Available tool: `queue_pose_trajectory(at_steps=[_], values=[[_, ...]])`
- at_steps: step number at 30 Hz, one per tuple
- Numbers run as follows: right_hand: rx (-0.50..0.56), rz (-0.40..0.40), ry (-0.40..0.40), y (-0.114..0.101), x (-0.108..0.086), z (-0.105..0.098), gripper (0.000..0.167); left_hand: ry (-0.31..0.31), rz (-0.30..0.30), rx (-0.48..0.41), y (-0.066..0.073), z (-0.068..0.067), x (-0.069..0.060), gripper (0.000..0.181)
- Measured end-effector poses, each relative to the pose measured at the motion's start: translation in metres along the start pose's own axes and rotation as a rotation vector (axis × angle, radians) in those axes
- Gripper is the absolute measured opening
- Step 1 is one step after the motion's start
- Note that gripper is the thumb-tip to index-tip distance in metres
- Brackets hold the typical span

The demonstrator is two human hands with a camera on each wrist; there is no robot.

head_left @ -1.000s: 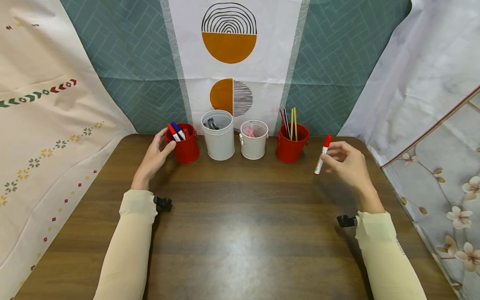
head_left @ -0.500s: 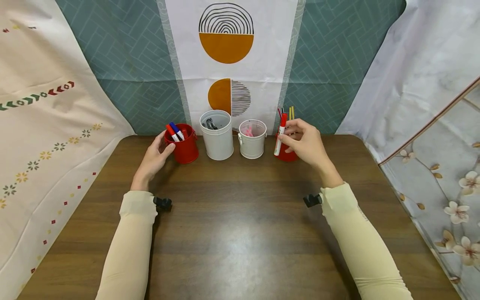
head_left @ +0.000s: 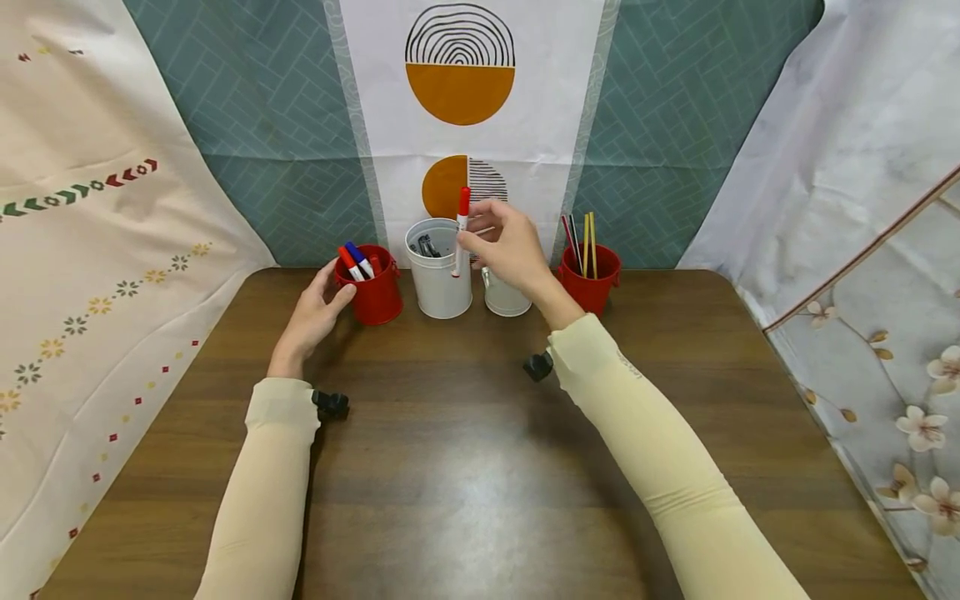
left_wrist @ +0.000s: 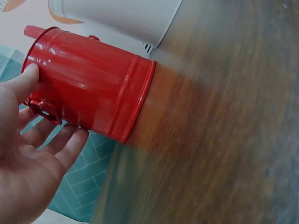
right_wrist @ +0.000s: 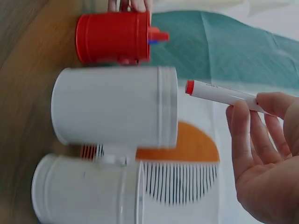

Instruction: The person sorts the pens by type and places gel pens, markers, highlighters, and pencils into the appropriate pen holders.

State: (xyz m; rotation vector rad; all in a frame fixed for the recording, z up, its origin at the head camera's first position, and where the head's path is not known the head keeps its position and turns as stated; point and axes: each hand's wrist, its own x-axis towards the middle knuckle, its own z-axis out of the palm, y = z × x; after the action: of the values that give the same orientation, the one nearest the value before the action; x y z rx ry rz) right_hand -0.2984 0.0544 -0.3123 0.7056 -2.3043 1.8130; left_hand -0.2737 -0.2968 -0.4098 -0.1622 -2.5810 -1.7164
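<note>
My right hand [head_left: 513, 250] pinches a red-capped white marker [head_left: 460, 237] between thumb and fingers, holding it upright. It is in the air beside the rim of the larger white bucket [head_left: 442, 287]. In the right wrist view the marker's red end [right_wrist: 189, 87] points toward the buckets, clear of them. My left hand [head_left: 309, 312] holds the left red bucket [head_left: 378, 302] by its side. In the left wrist view the thumb presses near the rim and the fingers reach around the side by the handle lug [left_wrist: 44, 111]. Red and blue markers [head_left: 356, 258] stand inside that bucket.
Dark metal clips [head_left: 427, 246] lie in the larger white bucket. The smaller white bucket [head_left: 506, 298] is partly hidden behind my right hand. Another red bucket [head_left: 588, 287] to its right holds several thin sticks [head_left: 588, 237]. All stand along the wooden table's [head_left: 450, 433] back edge, before a patterned cloth.
My right hand has carried the marker leftward, from the table's right side past the right red bucket to the larger white bucket. My left hand has stayed at the left red bucket.
</note>
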Motion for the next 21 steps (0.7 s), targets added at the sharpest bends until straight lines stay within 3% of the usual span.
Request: queue_pose_trajectory(at_steps=[5,13,21], values=[[0.003,-0.038,-0.037,-0.007,0.019,0.034,0.031,-0.004,-0.011,-0.014,0.002,0.002,0.000,0.076],[-0.050,-0.065,-0.025,-0.011,0.048,0.087,0.029,0.000,-0.019,-0.015,0.004,0.001,0.001,0.076],[-0.108,-0.069,-0.089,-0.013,0.061,0.128,0.030,0.000,-0.025,-0.015,0.004,-0.001,0.000,0.077]])
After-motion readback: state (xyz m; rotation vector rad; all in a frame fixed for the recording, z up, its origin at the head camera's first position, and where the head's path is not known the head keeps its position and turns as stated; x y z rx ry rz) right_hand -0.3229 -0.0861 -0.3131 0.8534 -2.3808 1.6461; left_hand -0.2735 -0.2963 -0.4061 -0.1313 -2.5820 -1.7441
